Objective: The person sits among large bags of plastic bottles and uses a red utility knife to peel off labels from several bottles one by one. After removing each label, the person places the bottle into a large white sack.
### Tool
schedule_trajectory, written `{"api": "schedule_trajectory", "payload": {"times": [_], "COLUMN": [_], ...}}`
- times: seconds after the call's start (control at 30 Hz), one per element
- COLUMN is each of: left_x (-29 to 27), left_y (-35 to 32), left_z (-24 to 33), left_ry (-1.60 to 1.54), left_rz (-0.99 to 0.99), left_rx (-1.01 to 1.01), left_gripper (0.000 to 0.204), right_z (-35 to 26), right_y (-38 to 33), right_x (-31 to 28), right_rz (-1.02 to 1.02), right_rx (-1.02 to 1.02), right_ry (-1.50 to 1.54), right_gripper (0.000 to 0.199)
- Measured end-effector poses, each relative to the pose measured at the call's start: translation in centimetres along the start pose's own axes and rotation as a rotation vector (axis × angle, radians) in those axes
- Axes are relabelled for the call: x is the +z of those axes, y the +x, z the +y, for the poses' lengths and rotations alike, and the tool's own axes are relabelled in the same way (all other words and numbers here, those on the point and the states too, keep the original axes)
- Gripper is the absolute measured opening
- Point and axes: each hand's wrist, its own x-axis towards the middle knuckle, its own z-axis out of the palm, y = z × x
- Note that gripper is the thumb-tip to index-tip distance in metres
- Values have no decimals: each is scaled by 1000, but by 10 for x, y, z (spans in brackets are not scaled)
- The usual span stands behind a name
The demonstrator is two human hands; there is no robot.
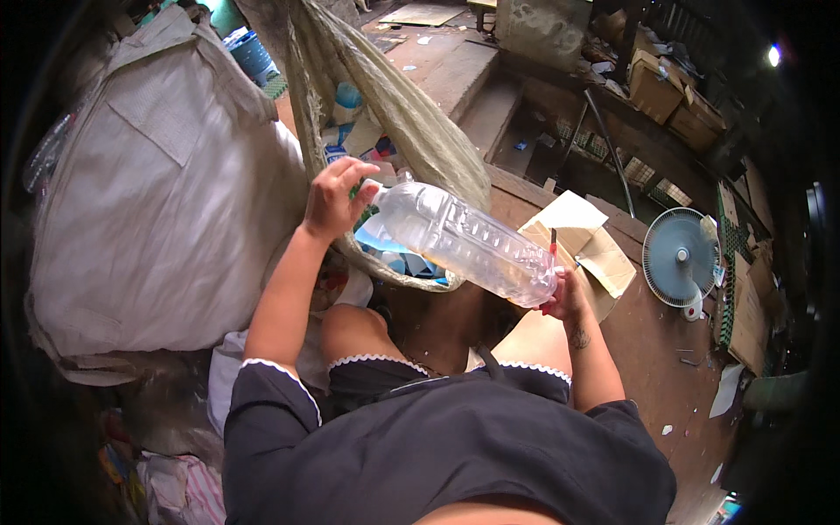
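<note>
A large clear plastic bottle point(464, 241) lies slantwise in front of me, its neck to the upper left and its base to the lower right. My left hand point(335, 199) has its fingers bent round the neck end. At the base, my right hand point(569, 296) grips the bottle. A slim red tool with a dark, narrow tip point(553, 243) sticks up by the right fingers; its exact kind is unclear. Below and behind the bottle hangs an open woven sack point(429, 131), with mixed plastic pieces and packaging inside.
A big, full whitish sack point(166, 192) stands at the left. Right of the bottle is an opened cardboard box point(573, 227), with a round fan point(681, 256) beyond it. More cardboard boxes point(661, 87) sit at the far right. Pinkish cloth point(179, 486) lies at lower left.
</note>
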Motion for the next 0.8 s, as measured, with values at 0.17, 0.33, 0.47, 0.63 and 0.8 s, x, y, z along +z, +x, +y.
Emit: {"api": "schedule_trajectory", "payload": {"times": [0.17, 0.33, 0.47, 0.63, 0.8], "left_x": [-26, -66, -101, -124, -138], "left_y": [-7, -16, -37, -66, -84], "left_z": [-3, 5, 12, 18, 29], "left_ry": [169, 182, 182, 232, -2], "left_rz": [36, 136, 132, 101, -19], "left_rx": [93, 16, -40, -288, -541], "left_gripper": [45, 31, 32, 41, 52], "right_z": [5, 1, 21, 34, 31], "right_y": [7, 27, 42, 49, 53], "right_x": [32, 71, 85, 125, 108], "right_rz": [-7, -3, -22, -117, -24], "right_rx": [-8, -23, -110, -401, -62], "right_ry": [8, -107, -110, -331, -236], "right_gripper": [65, 57, 64, 80, 58]}}
